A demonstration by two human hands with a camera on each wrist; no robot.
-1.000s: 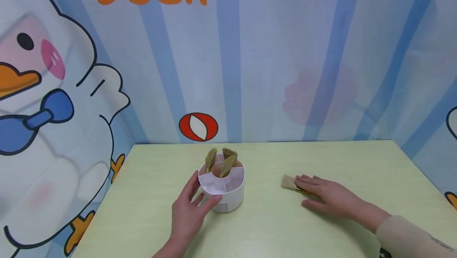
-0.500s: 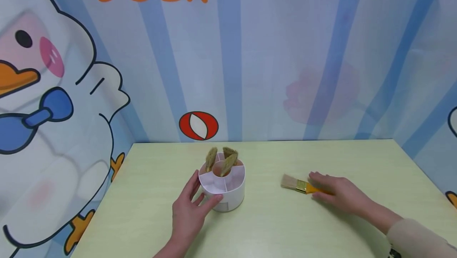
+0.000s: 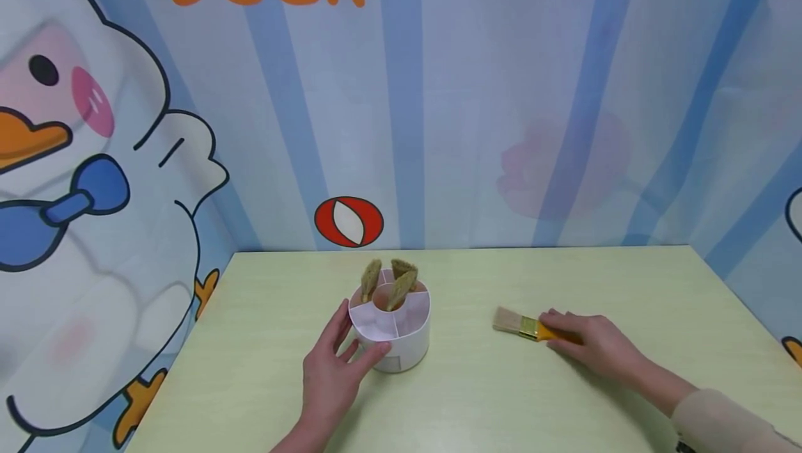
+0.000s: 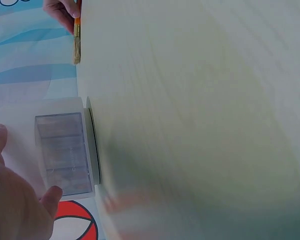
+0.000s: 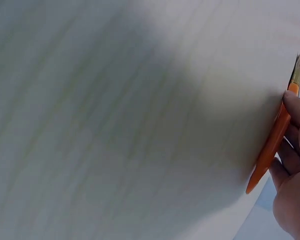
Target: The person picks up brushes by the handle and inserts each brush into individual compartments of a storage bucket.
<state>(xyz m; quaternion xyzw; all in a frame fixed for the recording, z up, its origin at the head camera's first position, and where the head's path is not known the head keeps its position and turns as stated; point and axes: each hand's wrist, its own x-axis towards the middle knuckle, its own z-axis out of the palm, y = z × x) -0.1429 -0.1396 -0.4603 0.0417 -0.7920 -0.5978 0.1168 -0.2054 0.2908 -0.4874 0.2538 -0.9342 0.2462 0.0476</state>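
My left hand (image 3: 332,376) holds a round white desk organizer (image 3: 409,350) from its left side, thumb on the front and fingers round the side. Its top has several compartments about a central round well, and three olive-brown, rough-looking pieces (image 3: 401,289) stick up from it. A greyish clear panel (image 4: 65,152) shows on its side in the left wrist view. To the right, my right hand (image 3: 598,342) pinches the orange handle of a flat paintbrush (image 3: 529,328) lying on the table. Pale bristles and a gold ferrule point left. In the right wrist view, thumb and fingers flank the handle (image 5: 271,142).
The pale yellow table (image 3: 476,397) has a back edge against a blue striped cloth backdrop (image 3: 464,112). A printed duck (image 3: 94,265) covers the left side of the cloth. A beige sleeve (image 3: 714,418) covers the right forearm.
The right hand lay flat over the paintbrush, then slid right, uncovering the ferrule, and its fingers now close on the handle. The left hand and organizer stay in place.
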